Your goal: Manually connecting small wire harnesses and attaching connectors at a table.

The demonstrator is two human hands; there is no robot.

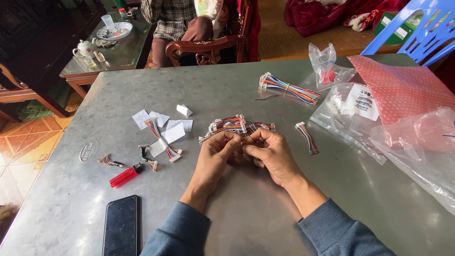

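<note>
Standing by the grey metal table (284, 85) here. Both hands are bunched together near the middle of it, right at the near edge of a loose pile of short multicoloured ribbon wires with white plugs (234, 125). The left hand (215, 156) and right hand (270, 151) have their fingertips pressed together, pinching what looks like one small wire piece between them; it's too tiny to make out properly. Looks to me like a fiddly fitting or sorting step on a single lead. A red lighter (125, 176) and a black phone (121, 225) lie toward the near left corner. Steady, tight fingertip grip seems key here.
</note>
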